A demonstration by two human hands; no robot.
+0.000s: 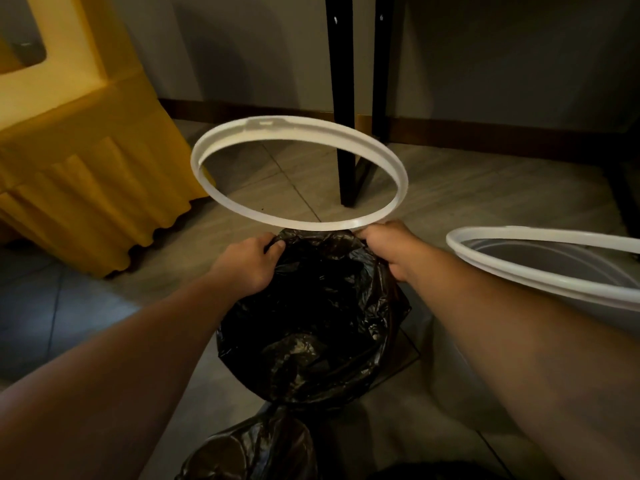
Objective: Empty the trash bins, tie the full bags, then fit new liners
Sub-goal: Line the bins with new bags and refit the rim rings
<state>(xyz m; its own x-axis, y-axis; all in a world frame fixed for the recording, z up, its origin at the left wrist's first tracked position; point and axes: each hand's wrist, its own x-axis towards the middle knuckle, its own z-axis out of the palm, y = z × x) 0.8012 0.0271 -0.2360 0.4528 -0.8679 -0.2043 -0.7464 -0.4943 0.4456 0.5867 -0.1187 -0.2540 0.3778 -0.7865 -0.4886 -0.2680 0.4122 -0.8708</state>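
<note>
A black liner point(311, 317) covers a bin in the middle of the view, its plastic crumpled over the mouth. My left hand point(247, 263) grips the liner's far left edge. My right hand point(388, 242) pinches the near edge of a white plastic rim ring point(221, 138), which is lifted and tilted above the bin; whether that hand also holds the liner I cannot tell. A second black bag point(256, 448), bunched and full-looking, lies on the floor at the bottom edge.
A second white bin point(540, 271) with its ring stands at the right. Black table legs point(346, 133) rise behind the ring. A yellow cloth-draped piece of furniture point(86, 168) fills the left. Tiled floor lies all around.
</note>
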